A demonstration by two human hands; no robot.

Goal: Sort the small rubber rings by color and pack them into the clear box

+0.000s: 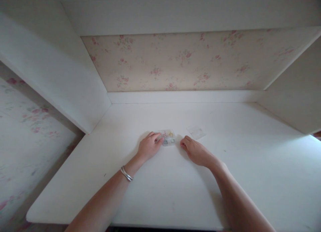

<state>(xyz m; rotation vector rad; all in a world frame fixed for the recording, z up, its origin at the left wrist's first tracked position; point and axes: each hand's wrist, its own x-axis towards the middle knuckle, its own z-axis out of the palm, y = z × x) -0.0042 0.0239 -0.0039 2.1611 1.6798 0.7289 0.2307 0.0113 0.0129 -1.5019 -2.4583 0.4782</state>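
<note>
Both hands are resting on the white tabletop (160, 191). The left hand (148, 147) is curling its fingertips onto the left edge of a small clear box (169, 138) holding tiny colourful bits. The right hand (195, 151) is sitting loosely curled just right of the box, gripping nothing. A clear lid (196, 131) is lying a bit beyond, to the box's right.

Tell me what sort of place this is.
Probably a room at home, at a built-in white desk set in an alcove. Floral wallpaper covers the back wall, and the left hand touches a small clear compartment box of little coloured items; the right hand rests nearby.
</note>
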